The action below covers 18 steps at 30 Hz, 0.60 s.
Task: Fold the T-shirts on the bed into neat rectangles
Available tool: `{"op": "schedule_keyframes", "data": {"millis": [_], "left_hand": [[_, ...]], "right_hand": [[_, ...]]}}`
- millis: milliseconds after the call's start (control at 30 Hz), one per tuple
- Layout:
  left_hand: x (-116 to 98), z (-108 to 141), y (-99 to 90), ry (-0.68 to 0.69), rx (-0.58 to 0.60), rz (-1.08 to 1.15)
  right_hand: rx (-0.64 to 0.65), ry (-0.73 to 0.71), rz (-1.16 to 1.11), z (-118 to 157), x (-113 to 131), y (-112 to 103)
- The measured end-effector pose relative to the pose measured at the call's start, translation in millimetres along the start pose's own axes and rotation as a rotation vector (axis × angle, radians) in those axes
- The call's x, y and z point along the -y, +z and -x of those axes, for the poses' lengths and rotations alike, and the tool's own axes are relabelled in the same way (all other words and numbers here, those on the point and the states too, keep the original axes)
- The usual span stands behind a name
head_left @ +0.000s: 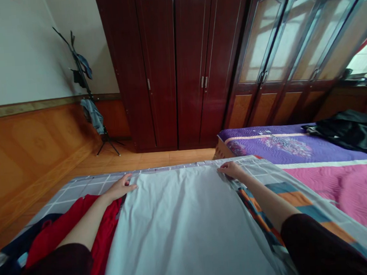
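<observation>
From my end, nearest me are two dk sleeves (318,241), one each side of the white cloth (190,226), w/ bare forearms reaching fwd past its sides. The white cloth lies spread lengthwise, mid-view, w/ soft creases, on the grid-pattern bedding (88,185). Directly L of it: red garment (59,228), partly under my L forearm, w/ navy clothing (9,270) farther out. Directly R: orange-and-blue striped fabric (259,216), partly behind my R forearm.

At the white cloth's far L corner, my L hand (119,188) touches the edge, thumb and forefinger a narrow gap apart; can't tell if they pinch it. At its far R corner, my R hand (232,169) has its fingers drawn narrow, holding the edge.

Well R of the white cloth is a pink-and-purple bedspread (298,145), w/ a blk garment (351,130) heaped on it. Beyond the cloth's far edge there's wood-tone floor (172,156), then a coat rack (85,83) w/ clothes hung, far L, and a dk red wardrobe (159,71) straight behind. Glass-paneled cabinet doors (285,36) run far R, w/ a bright window (366,61) at the frame edge.
</observation>
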<state>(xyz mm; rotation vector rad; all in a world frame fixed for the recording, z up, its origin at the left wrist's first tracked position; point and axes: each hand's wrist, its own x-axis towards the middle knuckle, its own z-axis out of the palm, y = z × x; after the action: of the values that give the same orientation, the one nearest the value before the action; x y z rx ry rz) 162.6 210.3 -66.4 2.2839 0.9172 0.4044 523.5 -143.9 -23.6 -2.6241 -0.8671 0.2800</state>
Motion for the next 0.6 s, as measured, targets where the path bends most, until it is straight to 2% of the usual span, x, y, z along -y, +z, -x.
{"op": "schedule_keyframes", "data": {"millis": [133,400,600], "left_hand": [[-1,-11,0.3,-0.020,-0.055,-0.006],[4,-13,6.8,0.030,-0.138,0.044],[-5,-9,8.3,0.097,-0.141,0.044]], "right_hand": [[-0.037,0.002,0.021,-11,-2,2],[-0.257,-0.018,0.000,-4,-4,18],[-0.193,-0.209,-0.110,-6,-1,20]]}}
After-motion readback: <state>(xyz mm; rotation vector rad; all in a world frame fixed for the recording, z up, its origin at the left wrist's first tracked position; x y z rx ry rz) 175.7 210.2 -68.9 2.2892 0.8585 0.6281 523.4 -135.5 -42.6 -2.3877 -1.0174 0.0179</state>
